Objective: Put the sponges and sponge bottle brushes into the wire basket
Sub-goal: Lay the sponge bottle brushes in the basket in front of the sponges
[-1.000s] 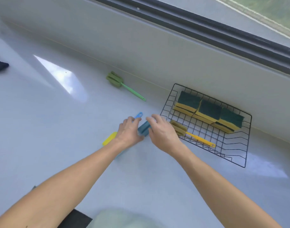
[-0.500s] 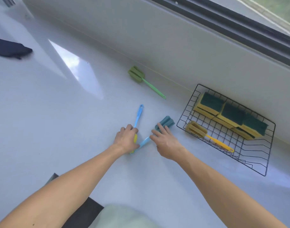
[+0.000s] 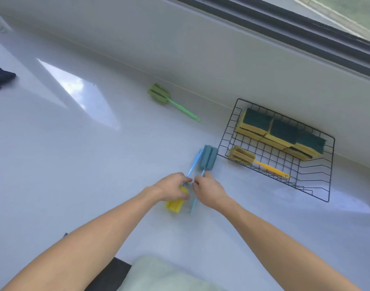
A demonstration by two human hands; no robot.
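White surface [image 3: 79, 156] is carrying everything, running up to a pale wall under a window frame.

Wire basket [image 3: 318, 186] is sitting to the right of and beyond the fingers, against the wall. Three yellow sponges with dark green scrub tops [image 3: 281, 131] are lying in a row along its far side; a brush with a tan sponge head and yellow handle [image 3: 241, 154] is lying inside along its near-left side.

Left hand [image 3: 171, 189] is resting low on the surface, fingers [image 3: 185, 180] pinching the blue handle of the yellow-headed brush [image 3: 175, 204]; its yellow sponge head is poking out under the palm toward the person, the handle running away beyond the fingers.

Right hand [image 3: 210, 191] is just beside the left, fingertips nearly touching it, fingers [image 3: 197, 182] pressed together on the thin handle of the blue-headed brush [image 3: 208, 157]. Its blue sponge head is lying just beyond the fingers, next to the basket's left corner, outside it. Handles are lying close together; whether they cross under the hands is not clear.

Green brush [image 3: 158, 94] is lying well beyond the fingers, to the left, near the wall.

Dark cloth [image 3: 0, 77] is sitting at the far left edge.
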